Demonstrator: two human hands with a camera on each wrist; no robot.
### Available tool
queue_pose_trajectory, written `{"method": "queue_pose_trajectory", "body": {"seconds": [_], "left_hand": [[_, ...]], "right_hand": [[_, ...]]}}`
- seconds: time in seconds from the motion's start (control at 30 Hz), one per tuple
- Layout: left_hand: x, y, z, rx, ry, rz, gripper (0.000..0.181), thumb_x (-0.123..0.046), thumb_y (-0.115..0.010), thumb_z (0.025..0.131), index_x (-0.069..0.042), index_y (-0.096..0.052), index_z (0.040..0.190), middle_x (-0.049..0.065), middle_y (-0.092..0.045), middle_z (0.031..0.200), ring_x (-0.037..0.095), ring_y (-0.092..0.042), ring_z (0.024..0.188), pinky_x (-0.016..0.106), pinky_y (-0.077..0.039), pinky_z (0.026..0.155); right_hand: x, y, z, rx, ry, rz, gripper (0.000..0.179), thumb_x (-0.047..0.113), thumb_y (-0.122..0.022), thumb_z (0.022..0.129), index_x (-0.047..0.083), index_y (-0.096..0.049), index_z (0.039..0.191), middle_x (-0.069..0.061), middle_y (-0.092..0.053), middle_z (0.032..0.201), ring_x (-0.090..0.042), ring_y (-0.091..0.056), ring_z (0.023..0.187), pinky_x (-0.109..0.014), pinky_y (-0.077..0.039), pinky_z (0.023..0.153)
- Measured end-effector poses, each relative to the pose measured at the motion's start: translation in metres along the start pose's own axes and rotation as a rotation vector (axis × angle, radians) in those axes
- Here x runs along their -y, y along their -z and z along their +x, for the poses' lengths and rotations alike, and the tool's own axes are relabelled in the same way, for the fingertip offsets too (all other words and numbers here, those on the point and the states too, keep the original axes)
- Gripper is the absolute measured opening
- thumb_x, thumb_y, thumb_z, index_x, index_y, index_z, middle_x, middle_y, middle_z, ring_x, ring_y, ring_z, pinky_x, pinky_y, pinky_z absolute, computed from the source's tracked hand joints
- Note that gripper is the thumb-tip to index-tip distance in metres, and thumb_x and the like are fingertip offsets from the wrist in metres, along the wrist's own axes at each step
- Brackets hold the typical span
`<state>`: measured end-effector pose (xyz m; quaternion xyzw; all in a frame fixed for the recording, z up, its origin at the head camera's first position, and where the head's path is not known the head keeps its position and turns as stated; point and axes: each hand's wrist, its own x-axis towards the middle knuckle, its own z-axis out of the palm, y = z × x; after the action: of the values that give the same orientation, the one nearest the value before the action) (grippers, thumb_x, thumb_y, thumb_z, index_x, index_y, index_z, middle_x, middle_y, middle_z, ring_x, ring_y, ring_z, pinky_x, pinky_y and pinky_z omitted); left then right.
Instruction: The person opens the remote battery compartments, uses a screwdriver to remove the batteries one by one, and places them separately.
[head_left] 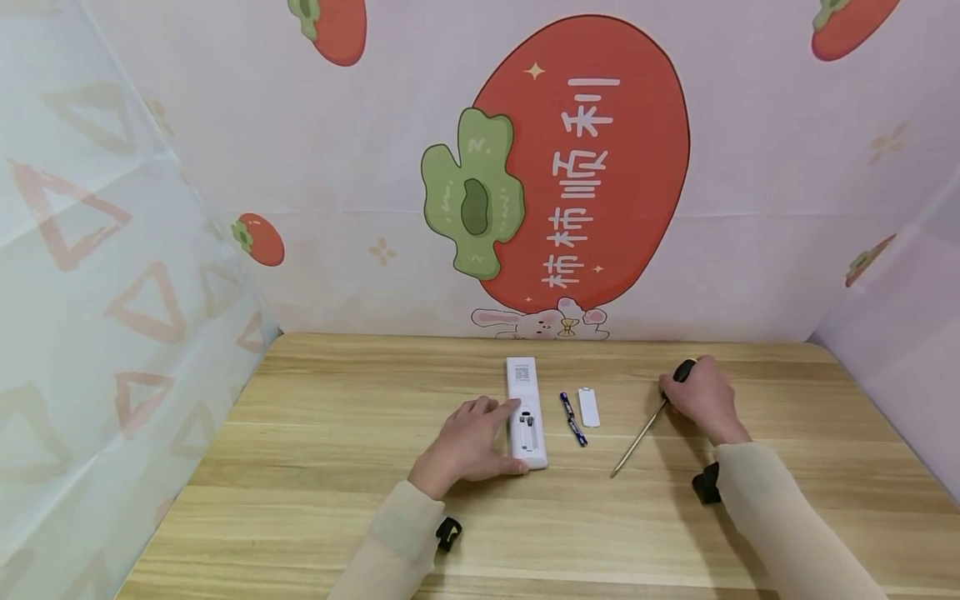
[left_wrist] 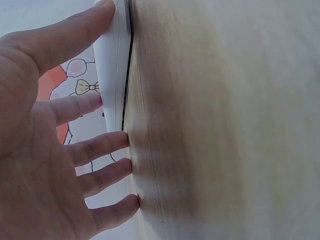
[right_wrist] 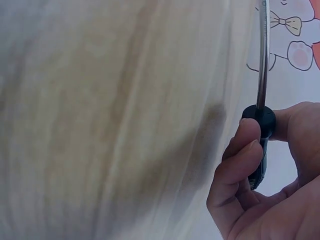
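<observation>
A white remote control (head_left: pixel 522 383) lies back side up on the table, its battery compartment (head_left: pixel 529 435) uncovered. My left hand (head_left: pixel 471 442) rests at its left side; thumb and index fingertip touch the remote while the other fingers extend onto the tabletop, as the left wrist view shows. On the right, my right hand (head_left: pixel 705 398) grips a screwdriver (head_left: pixel 639 438) by its black handle (right_wrist: pixel 259 120). The long metal shaft slants down and left, tip close over the table. Between the hands lie two blue batteries (head_left: pixel 577 432) and a white battery cover (head_left: pixel 588 408).
The wooden table (head_left: pixel 337 433) ends at the back against a patterned cloth wall (head_left: pixel 360 167). More cloth (head_left: pixel 82 275) hangs along the left side, and another stretch on the right. A black wrist mount (head_left: pixel 448 533) sits under the left sleeve.
</observation>
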<state>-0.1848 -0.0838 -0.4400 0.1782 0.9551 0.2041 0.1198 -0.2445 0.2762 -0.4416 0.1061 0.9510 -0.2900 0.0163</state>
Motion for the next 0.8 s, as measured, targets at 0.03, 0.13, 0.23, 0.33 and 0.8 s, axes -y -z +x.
{"method": "queue_pose_trajectory", "body": {"seconds": [0.03, 0.13, 0.23, 0.33, 0.8], "left_hand": [[-0.0001, 0.0001, -0.0001, 0.000, 0.000, 0.000, 0.092, -0.055, -0.082, 0.080, -0.023, -0.041, 0.157, 0.012, -0.047, 0.148, 0.036, -0.042, 0.136, 0.055, -0.031, 0.114], [-0.0003, 0.0000, -0.0003, -0.001, 0.002, -0.001, 0.092, -0.055, -0.082, 0.080, -0.023, -0.041, 0.157, 0.012, -0.047, 0.148, 0.036, -0.042, 0.135, 0.055, -0.031, 0.114], [-0.0005, 0.0000, -0.0005, -0.001, 0.004, -0.003, 0.092, -0.055, -0.082, 0.080, -0.024, -0.041, 0.157, 0.012, -0.047, 0.148, 0.036, -0.042, 0.135, 0.055, -0.031, 0.115], [-0.0005, -0.0002, -0.0004, -0.002, 0.005, -0.007, 0.092, -0.054, -0.082, 0.080, -0.024, -0.042, 0.157, 0.012, -0.047, 0.148, 0.036, -0.042, 0.136, 0.055, -0.030, 0.115], [0.0005, -0.0013, -0.0003, -0.006, 0.006, -0.004, 0.092, -0.055, -0.082, 0.080, -0.024, -0.041, 0.157, 0.011, -0.047, 0.147, 0.036, -0.042, 0.135, 0.055, -0.030, 0.115]], "right_hand": [[0.0002, 0.0000, 0.0000, 0.003, 0.000, -0.005, 0.069, 0.031, -0.058, 0.097, -0.026, -0.033, 0.127, -0.012, -0.061, 0.065, -0.039, -0.060, 0.080, -0.050, -0.049, 0.074], [0.0015, -0.0002, -0.0003, 0.018, -0.012, -0.012, 0.065, 0.030, -0.057, 0.098, -0.024, -0.034, 0.123, -0.009, -0.061, 0.061, -0.036, -0.060, 0.075, -0.045, -0.048, 0.067], [0.0026, 0.0001, -0.0003, 0.029, -0.016, -0.016, 0.059, 0.029, -0.057, 0.098, -0.022, -0.037, 0.119, -0.009, -0.061, 0.061, -0.033, -0.059, 0.071, -0.040, -0.046, 0.060], [0.0031, 0.0000, -0.0003, 0.034, -0.012, -0.017, 0.050, 0.028, -0.057, 0.098, -0.018, -0.041, 0.110, -0.010, -0.061, 0.062, -0.030, -0.058, 0.066, -0.037, -0.044, 0.056], [0.0029, -0.0040, 0.0040, 0.043, 0.013, -0.020, 0.041, 0.025, -0.056, 0.096, 0.009, -0.054, 0.059, -0.002, -0.057, 0.049, -0.017, -0.051, 0.046, -0.032, -0.042, 0.049]]}}
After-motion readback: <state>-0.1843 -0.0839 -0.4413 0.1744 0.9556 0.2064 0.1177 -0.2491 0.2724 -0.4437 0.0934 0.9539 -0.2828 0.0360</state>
